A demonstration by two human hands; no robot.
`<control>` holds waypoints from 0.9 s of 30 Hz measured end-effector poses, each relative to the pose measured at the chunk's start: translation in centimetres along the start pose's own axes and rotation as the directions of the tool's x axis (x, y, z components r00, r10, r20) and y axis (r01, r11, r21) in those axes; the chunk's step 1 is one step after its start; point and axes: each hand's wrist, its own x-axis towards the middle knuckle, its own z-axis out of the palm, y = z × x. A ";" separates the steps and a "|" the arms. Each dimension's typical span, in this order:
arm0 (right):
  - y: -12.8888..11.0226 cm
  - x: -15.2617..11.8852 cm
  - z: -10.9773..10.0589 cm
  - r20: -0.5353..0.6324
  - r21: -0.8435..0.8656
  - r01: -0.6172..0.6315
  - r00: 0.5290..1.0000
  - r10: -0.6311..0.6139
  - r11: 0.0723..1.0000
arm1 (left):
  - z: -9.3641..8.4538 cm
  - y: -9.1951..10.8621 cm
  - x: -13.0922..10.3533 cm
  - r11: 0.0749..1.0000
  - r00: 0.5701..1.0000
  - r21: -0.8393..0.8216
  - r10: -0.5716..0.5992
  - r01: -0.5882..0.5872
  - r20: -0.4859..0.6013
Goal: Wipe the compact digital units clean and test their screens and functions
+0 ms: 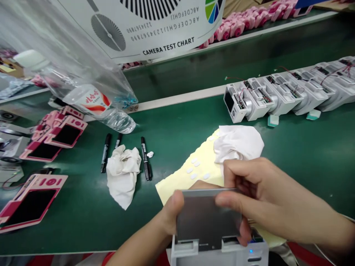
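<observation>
At the bottom centre my left hand [170, 214] holds the left edge of a grey screen panel [206, 220], thumb on top. The panel sits on a white camera body [219, 253]. My right hand [260, 197] grips the panel's right side with fingers curled over its top edge. Under and behind the hands lies a yellow backing sheet [191, 168] with small white pads. A white cloth [238, 142] rests on its far end.
A row of white camera bodies [291, 94] with wires lines the right. Pink camera shells [33, 201] lie at left. Black markers [145, 157], a crumpled white cloth [123, 171] and a water bottle [91, 101] sit mid-left on the green table [177, 118]. A test chart [144, 26] stands behind.
</observation>
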 end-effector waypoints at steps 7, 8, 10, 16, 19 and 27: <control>1.3 -0.6 -1.8 0.142 0.170 0.090 0.983 -0.115 0.981 | 0.2 -0.2 0.6 0.986 0.993 -0.158 0.071 -0.055 0.094; 1.4 -0.5 -1.9 0.176 0.244 0.088 0.975 -0.133 0.966 | 0.2 -0.2 0.5 0.984 0.997 -0.175 0.037 -0.024 0.071; 1.6 -0.3 -2.1 0.219 0.353 0.079 0.962 -0.164 0.932 | 0.3 -0.1 0.2 0.981 0.999 -0.191 -0.026 0.030 0.024; 2.3 1.1 -2.9 -0.174 -0.194 0.209 0.954 -0.243 0.959 | 1.2 1.9 -0.4 0.970 0.979 -0.143 -0.200 0.195 -0.026; 3.3 2.3 -3.3 -0.307 -0.552 0.140 0.882 -0.357 0.822 | 1.5 2.3 -0.4 0.976 0.979 -0.103 -0.197 0.190 -0.057; 4.7 3.2 -3.6 -0.226 -0.807 0.053 0.892 -0.391 0.588 | 1.1 2.4 -0.8 0.994 0.994 -0.021 -0.108 0.108 0.005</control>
